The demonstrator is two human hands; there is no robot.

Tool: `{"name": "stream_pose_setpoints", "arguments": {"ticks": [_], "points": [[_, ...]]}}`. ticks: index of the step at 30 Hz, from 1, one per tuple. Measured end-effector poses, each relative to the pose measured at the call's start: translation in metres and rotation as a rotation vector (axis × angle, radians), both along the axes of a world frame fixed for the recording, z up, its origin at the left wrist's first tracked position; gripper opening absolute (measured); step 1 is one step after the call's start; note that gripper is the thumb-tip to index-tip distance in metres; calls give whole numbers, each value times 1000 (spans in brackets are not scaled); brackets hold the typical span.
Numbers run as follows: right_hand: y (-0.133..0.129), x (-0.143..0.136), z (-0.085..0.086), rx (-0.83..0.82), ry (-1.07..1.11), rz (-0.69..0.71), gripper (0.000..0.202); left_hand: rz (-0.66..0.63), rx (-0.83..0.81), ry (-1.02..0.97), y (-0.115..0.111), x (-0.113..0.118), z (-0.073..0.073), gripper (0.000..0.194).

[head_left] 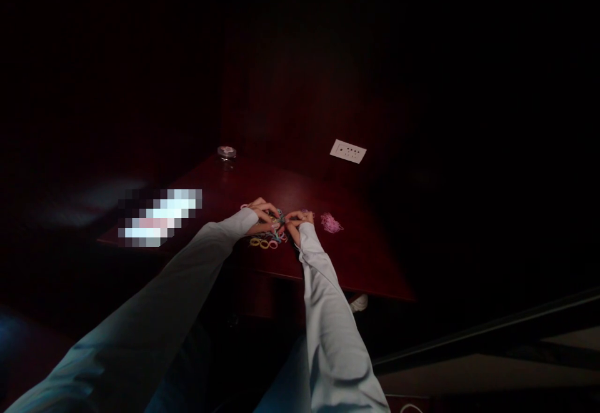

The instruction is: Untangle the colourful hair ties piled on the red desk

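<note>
Above a heap of coloured hair ties (265, 245) my left hand (263, 209) and my right hand (298, 218) meet, fingertips nearly touching. Both are closed in a pinch on a small greyish-green hair tie (282, 220) between them; its outline is partly covered by my fingers. Yellow, pink and bluish ties lie under and in front of my left hand. Just right of my right hand sits a loose pile of thin pink elastic bands (332, 222).
The dark red table (370, 257) carries a clear lidded jar (227, 157) at its far left corner. A bright, pixelated object (162, 218) is at the left edge. Beyond the table, a white socket plate (348, 151) is on the wall. Surroundings are very dark.
</note>
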State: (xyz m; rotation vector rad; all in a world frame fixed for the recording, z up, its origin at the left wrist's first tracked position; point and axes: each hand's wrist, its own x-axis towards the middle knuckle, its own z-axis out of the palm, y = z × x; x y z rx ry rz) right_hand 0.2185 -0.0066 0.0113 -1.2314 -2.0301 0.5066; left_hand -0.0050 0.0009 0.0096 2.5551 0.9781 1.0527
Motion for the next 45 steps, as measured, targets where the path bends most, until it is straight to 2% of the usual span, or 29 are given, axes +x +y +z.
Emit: {"name": "stream_pose_setpoints", "arguments": {"ticks": [5,10,18,28,35,42,45], "points": [[1,-2,-2,8,-32,-24,32,128,-8,48,13,-4,-9,34],[-3,-3,-1,25,-64,9,10,218,-1,53,27,-7,-21,39],[-7,-4,1,5,-146,67,16,328,53,4,29,-2,-27,38],[0,-5,-9,-13,-126,57,14,290,36,-7,25,-3,-20,41],[-3,-5,-7,-16,-85,70,13,273,32,-14,20,-2,-15,40],[-6,-8,-3,-10,-67,69,11,214,-8,44,30,-10,-20,38],[-6,-8,-4,1,-108,69,11,248,7,34,31,-8,-22,38]]}}
